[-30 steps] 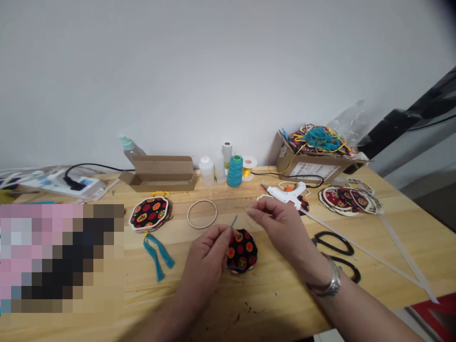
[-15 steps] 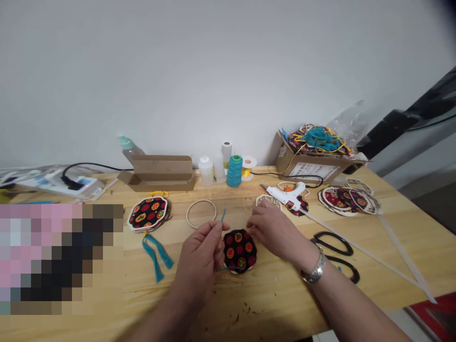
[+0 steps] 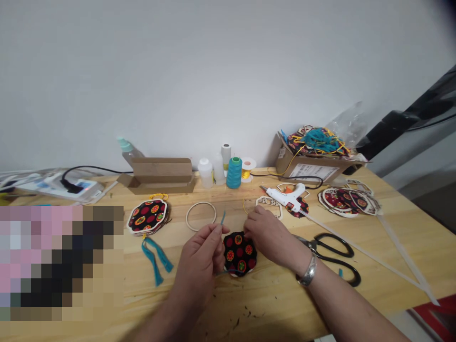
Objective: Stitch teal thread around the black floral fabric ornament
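Note:
Between thumb and forefinger, my left hand (image 3: 200, 254) pinches a teal thread (image 3: 223, 217), whose end sticks up above the fingers. Beside that hand lies a black fabric piece (image 3: 239, 256) with red and orange flowers and a pale rim. A teal strand crosses its lower edge. My right hand (image 3: 272, 237), with a silver bracelet (image 3: 308, 274) at the wrist, is closed at the piece's upper right edge. Its fingertips are partly hidden, so I cannot tell what they hold. Black-handled scissors (image 3: 333, 256) lie to the right of that wrist.
Behind my hands are a wooden ring (image 3: 201, 216), a white glue gun (image 3: 285, 197), a teal thread cone (image 3: 234, 173) and an open cardboard box (image 3: 164, 187). A tasselled flower-patterned ornament (image 3: 147, 216) lies left. A filled carton (image 3: 313, 168) stands back right.
My right hand has moved slightly left and down, to the fabric piece's upper right edge. My left hand keeps its pinch on the teal thread. More of the scissors shows.

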Demonstrator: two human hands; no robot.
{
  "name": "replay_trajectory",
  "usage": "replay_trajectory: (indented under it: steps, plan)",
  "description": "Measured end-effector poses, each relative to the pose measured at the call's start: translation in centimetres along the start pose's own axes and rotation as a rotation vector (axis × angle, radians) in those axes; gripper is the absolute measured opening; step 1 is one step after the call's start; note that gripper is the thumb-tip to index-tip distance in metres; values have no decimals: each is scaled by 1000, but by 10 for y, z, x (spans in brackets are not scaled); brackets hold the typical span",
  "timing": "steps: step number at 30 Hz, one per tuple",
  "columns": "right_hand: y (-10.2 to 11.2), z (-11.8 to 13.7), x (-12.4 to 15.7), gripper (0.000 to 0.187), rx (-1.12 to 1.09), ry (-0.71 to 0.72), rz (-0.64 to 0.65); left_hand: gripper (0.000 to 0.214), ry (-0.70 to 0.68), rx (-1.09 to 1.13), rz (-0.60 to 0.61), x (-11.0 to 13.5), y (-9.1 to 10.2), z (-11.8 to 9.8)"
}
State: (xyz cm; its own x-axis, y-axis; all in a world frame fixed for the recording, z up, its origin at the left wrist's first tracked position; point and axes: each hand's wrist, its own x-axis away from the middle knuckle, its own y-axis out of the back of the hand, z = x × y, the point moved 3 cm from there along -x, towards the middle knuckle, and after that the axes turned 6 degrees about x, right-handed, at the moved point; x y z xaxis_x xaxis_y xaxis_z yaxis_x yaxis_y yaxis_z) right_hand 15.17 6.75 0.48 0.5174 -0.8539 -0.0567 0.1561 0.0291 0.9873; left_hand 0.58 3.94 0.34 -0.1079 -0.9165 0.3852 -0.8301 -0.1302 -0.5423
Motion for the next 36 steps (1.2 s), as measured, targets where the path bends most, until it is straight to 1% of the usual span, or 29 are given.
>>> replay_trajectory:
  steps: [4,8,12,15,18,22,27,29,32,34,36]
  plan:
    - [9,0,-1,12,-53,5,-42,16,-8,11,-6,1,0,0]
    - [20,-3,0,14,-298,-49,-127,16,-9,11,-2,0,0,0]
    - [23,-5,-1,13,-492,-81,-183,16,-6,10,-13,-2,1,0]
    - [25,-4,-1,12,-542,-75,-226,18,-38,0,-29,-1,0,-2]
    - [30,-1,1,9,-559,-22,-274,19,-93,-67,-46,1,1,-4]
    - [33,4,3,8,-585,43,-263,20,-144,-241,2,2,2,-3]
    - [32,7,4,7,-666,75,-235,22,-94,-382,92,2,0,0]
    - [31,8,4,8,-695,71,-228,24,-66,-406,99,2,0,2]
    - [27,7,3,9,-750,52,-228,24,-58,-340,94,1,1,3]
    - [24,5,2,9,-789,20,-265,22,-50,-236,81,0,2,3]
    - [20,1,0,8,-821,-51,-315,21,-22,-131,62,-1,2,3]
